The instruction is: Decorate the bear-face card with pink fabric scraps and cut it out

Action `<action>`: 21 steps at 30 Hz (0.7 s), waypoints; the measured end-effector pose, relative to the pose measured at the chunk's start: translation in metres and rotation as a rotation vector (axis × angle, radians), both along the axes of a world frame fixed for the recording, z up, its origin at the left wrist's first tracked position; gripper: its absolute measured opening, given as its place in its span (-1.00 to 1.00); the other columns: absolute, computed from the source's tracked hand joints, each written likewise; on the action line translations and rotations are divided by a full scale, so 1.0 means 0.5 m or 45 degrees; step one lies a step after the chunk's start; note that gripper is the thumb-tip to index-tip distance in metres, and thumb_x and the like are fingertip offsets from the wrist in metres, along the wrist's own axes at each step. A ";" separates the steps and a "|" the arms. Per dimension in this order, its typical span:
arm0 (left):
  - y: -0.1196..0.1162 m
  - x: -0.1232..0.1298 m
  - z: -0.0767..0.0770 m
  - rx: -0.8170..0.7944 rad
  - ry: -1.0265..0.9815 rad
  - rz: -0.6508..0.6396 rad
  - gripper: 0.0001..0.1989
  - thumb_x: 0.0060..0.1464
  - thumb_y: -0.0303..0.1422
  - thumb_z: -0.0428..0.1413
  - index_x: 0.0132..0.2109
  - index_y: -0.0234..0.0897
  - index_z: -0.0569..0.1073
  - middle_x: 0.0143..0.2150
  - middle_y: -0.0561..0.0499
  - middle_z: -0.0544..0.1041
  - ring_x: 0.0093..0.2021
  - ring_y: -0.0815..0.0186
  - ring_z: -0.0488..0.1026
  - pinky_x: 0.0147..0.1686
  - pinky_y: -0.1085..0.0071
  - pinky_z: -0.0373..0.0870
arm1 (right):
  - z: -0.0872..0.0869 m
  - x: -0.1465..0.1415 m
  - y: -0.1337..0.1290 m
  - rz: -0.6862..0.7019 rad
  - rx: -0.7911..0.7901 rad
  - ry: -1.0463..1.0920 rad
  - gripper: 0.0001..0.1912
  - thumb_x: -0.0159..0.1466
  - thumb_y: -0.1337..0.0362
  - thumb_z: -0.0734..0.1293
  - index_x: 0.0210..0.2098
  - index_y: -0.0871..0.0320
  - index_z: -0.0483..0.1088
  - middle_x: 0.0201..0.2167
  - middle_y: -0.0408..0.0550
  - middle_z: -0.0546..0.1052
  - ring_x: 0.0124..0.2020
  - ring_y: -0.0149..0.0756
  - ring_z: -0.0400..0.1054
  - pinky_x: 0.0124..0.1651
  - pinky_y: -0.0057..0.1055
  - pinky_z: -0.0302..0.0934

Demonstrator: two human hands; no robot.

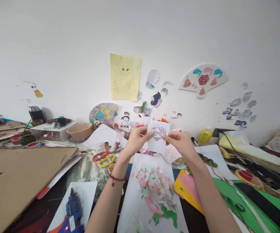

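Observation:
Between both hands a small white paper card (pixel 158 144) is held up, with a cartoon kitten in glasses and a pink bow drawn on it. My left hand (pixel 138 138) pinches its left edge, thumb on the front face. On the right edge, my right hand (pixel 179 141) grips it the same way, thumb near the drawing. Below the card lies a long white sheet (pixel 127 207) bearing a heap of torn pink, green and white paper scraps (pixel 156 187). A red cord bracelet (pixel 118 178) circles my left wrist.
Scissors with red and yellow handles (pixel 107 158) lie left of centre. A blue glue gun (pixel 74 207) with a lit red light rests on white paper. Brown cardboard (pixel 28 181) covers the left side, green sheets (pixel 263 204) the right. A yellow bottle (pixel 205 135) stands by the wall.

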State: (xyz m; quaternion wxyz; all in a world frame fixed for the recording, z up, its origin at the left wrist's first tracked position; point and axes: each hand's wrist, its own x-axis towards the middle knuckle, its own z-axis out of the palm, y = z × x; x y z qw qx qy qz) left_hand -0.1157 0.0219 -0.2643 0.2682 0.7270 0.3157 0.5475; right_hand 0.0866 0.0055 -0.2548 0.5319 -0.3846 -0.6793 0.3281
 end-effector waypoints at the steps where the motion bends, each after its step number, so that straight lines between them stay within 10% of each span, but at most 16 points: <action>1: 0.007 -0.002 -0.005 -0.023 0.005 -0.016 -0.63 0.10 -0.08 0.16 -0.32 -0.36 0.54 -0.42 0.01 0.49 -0.40 0.35 0.36 -0.44 0.50 0.25 | -0.004 0.001 0.006 0.011 -0.007 0.007 -0.59 -0.02 -0.07 0.52 -0.53 0.18 0.54 -0.52 -0.07 0.55 -0.45 -0.28 0.39 -0.35 -0.37 0.30; 15: 0.034 -0.028 -0.031 -0.155 -0.113 0.076 -0.68 0.00 -0.13 0.23 -0.46 -0.32 0.50 -0.58 0.12 0.32 -0.53 0.43 0.19 -0.53 0.49 0.07 | -0.059 0.005 0.063 0.073 -0.106 -0.044 -0.60 0.01 -0.04 0.52 -0.50 0.20 0.51 -0.71 -0.18 0.43 -0.67 -0.42 0.26 -0.55 -0.45 0.17; 21: 0.023 -0.034 -0.017 -0.280 -0.131 -0.096 -0.62 0.06 -0.05 0.16 -0.42 -0.33 0.49 -0.61 0.07 0.42 -0.61 0.45 0.16 -0.60 0.50 0.05 | -0.058 0.007 0.057 0.192 -0.208 0.003 -0.56 0.14 -0.10 0.43 -0.35 0.20 0.53 -0.36 0.09 0.64 -0.44 -0.25 0.53 -0.32 -0.35 0.39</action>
